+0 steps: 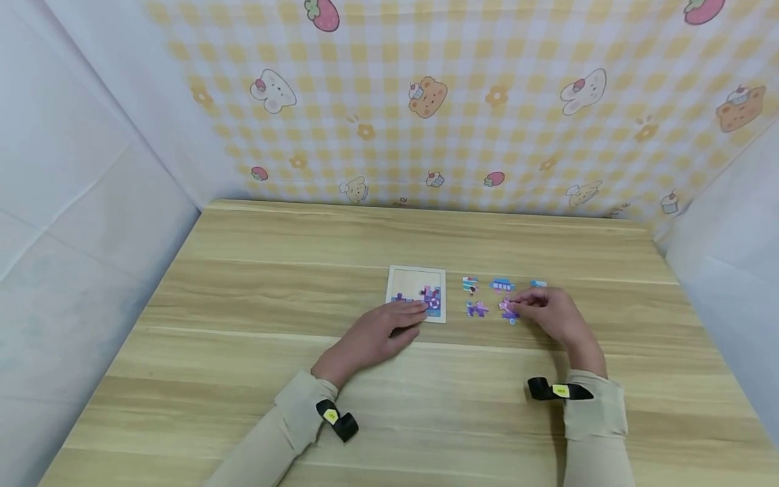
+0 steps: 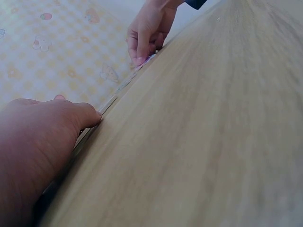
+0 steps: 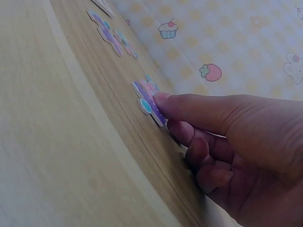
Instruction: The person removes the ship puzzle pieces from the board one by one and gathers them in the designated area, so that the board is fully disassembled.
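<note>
My right hand [image 1: 554,314] pinches a purple and pink jigsaw piece [image 3: 149,100] with a teal round tab between thumb and fingers, close over the table. My left hand [image 1: 389,331] rests with fingers extended over the lower left of a pale puzzle tray [image 1: 408,276]. Inside the tray, joined purple and blue pieces [image 1: 432,297] fill the lower right, and others at the lower left are partly covered by the fingers. In the left wrist view, the left thumb lies beside the tray's edge.
Right of the tray lie loose pieces: a striped one [image 1: 470,285], a blue and pink one [image 1: 502,285], a purple one [image 1: 477,309] and a blue one [image 1: 538,283] beside the right hand. A patterned cloth [image 1: 462,135] hangs behind the wooden table [image 1: 274,270].
</note>
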`<state>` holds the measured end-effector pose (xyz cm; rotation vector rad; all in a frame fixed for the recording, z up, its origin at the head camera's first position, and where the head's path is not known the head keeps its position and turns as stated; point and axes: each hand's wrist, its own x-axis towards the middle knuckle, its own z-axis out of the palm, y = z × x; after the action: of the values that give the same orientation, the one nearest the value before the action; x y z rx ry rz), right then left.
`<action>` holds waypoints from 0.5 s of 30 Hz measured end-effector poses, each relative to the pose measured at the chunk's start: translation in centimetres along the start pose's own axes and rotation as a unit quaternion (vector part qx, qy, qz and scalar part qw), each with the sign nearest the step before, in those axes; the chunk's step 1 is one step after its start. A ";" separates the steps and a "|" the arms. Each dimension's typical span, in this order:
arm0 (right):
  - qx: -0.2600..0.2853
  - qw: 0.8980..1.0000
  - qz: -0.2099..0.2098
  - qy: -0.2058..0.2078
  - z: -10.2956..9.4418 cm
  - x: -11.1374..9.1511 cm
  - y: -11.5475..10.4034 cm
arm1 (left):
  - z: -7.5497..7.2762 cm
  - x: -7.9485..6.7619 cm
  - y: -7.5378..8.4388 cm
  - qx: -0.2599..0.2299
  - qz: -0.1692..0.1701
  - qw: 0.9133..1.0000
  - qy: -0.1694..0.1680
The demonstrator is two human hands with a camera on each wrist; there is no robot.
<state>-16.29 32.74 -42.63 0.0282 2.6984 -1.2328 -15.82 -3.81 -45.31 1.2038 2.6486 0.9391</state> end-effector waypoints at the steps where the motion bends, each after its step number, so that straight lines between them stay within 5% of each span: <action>1: -0.002 1.000 0.001 0.000 0.0 0.0 0.0 | 0.0 0.0 0.0 0.000 0.001 1.000 0.000; 15: 0.003 1.000 -0.022 -0.008 -0.7 -0.5 0.0 | -0.2 0.0 0.1 0.003 0.000 1.000 -0.008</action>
<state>-15.92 33.31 -42.09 -0.0398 2.6944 -1.2489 -15.85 -3.85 -45.14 1.2067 2.6423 0.9174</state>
